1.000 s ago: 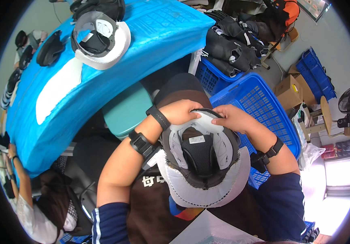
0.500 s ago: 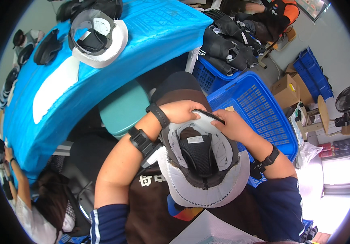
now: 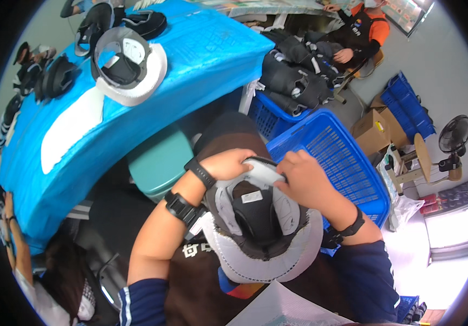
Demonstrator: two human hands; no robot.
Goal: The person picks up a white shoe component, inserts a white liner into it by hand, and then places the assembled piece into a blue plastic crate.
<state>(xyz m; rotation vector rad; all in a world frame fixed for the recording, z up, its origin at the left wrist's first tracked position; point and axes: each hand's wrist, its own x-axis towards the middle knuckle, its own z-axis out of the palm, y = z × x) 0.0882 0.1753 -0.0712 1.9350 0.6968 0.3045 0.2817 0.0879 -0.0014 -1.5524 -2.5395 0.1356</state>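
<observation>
In my lap, against the dark apron, sits a grey and white padded piece (image 3: 285, 255), shaped like an unfinished boot upper. It has a wide flared white edge, white padding panels, and a black mesh tongue (image 3: 261, 215) with a small white label. My left hand (image 3: 227, 164) is closed on the far dark rim, thumb inside and fingers outside. My right hand (image 3: 307, 182) pinches the same rim a little farther right, its thumb inside and bent fingers raised above the edge. The rim between the two hands bows upward.
On the blue-covered table (image 3: 201, 81) stands a similar padded piece (image 3: 146, 81) beside a flat white sheet (image 3: 73, 130). A blue basket (image 3: 348, 163) and a teal stool (image 3: 158, 163) are close by. Black padded pieces (image 3: 293, 76) lie piled near a co-worker (image 3: 361, 35). A fan (image 3: 454, 133) stands right.
My right hand has turned, its fingers lifting higher over the rim. The left hand keeps its hold. The whole view has shifted, bringing more of the co-worker in orange into sight.
</observation>
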